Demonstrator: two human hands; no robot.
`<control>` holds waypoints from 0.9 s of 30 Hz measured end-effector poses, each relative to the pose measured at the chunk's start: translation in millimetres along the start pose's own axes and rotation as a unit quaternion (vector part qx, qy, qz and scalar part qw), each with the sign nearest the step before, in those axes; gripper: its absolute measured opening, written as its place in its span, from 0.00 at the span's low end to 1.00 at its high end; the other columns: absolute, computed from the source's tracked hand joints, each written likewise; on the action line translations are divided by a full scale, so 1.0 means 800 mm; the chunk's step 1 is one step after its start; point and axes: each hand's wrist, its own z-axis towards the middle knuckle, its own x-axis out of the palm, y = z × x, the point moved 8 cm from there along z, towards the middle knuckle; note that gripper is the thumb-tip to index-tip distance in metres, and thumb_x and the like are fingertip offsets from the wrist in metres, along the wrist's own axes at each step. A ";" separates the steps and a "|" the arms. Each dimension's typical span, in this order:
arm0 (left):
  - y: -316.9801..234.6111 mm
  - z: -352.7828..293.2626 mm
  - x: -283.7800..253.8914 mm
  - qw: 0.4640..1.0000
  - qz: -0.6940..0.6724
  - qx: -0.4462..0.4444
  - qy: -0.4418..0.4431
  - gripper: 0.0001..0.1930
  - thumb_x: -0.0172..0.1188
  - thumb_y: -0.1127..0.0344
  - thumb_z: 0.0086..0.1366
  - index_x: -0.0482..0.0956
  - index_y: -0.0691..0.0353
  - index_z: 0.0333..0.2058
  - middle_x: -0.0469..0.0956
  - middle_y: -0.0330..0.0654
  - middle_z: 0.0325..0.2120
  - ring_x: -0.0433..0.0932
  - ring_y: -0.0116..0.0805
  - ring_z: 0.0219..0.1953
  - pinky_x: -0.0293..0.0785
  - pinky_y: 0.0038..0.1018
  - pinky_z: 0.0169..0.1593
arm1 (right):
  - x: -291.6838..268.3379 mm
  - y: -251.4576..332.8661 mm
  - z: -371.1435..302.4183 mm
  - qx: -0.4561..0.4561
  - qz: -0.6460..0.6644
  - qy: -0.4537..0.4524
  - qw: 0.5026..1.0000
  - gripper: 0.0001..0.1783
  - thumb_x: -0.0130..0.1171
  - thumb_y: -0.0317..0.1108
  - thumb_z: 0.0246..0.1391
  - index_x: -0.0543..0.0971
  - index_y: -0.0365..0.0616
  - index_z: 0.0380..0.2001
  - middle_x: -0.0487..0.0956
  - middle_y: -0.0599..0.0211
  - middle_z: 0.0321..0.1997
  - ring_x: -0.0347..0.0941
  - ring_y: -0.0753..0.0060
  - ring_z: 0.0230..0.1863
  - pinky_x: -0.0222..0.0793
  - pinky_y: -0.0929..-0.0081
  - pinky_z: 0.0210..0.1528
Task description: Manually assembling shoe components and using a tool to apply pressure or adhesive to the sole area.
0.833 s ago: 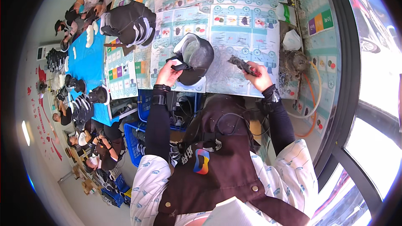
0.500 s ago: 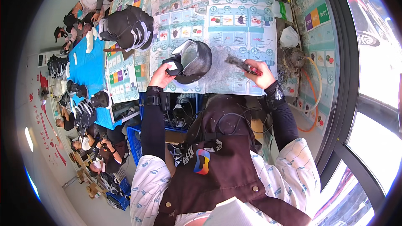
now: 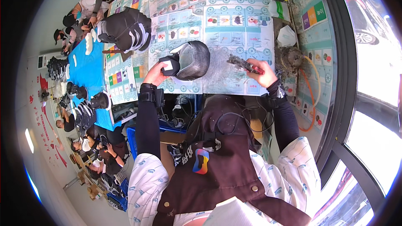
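- gripping the dark shoe (image 3: 190, 60) near the upper centre of the frame, the left hand (image 3: 157, 74) is curling its fingers around the heel end.
- the right hand (image 3: 264, 72) is closing around a dark brush (image 3: 243, 63), just right of the shoe, over the printed table mat (image 3: 234, 29).

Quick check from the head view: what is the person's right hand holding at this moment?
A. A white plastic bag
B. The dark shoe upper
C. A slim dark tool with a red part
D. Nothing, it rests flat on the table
C: the right hand grips a slim dark tool with a red part over the printed table cover, while the left hand holds the dark shoe upper.
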 end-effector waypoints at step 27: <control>-0.063 0.060 0.104 0.842 0.495 0.124 0.176 0.13 0.57 0.71 0.67 0.73 0.64 0.50 0.74 0.35 0.41 0.71 0.24 0.45 0.69 0.24 0.51 | 0.032 0.046 -0.005 -0.122 -0.087 0.193 0.970 0.14 0.58 0.25 0.47 0.79 0.38 0.40 0.77 0.48 0.28 0.76 0.40 0.32 0.70 0.57 0.35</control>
